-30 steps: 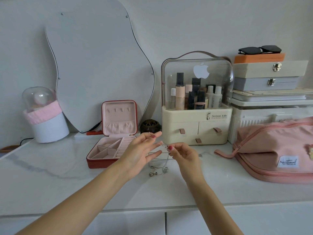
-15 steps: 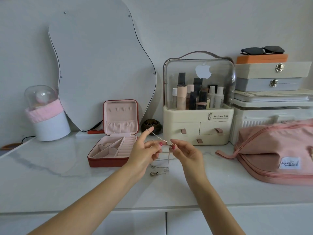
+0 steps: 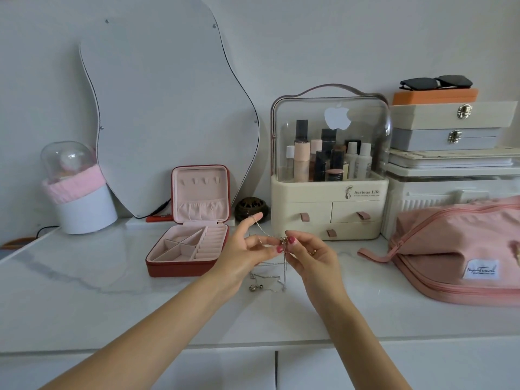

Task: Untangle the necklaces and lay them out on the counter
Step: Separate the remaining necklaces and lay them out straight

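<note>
Necklaces: thin silver tangled chains (image 3: 284,260), lower loops on white marble counter (image 3: 112,305) mid-front.
Left hand (image 3: 242,254): pinched chain, forefinger extended.
Right hand (image 3: 312,256): pinched the knot.
Technique: tease gently, never yank.

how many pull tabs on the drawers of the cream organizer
3 on the cream organizer: one on the upper left drawer, one on the upper right drawer, one on the bottom drawer. None looks hidden.

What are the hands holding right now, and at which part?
Both the left hand and right hand pinch the tangled necklaces at the knot between their fingertips; the chains hang down to the counter.
</note>
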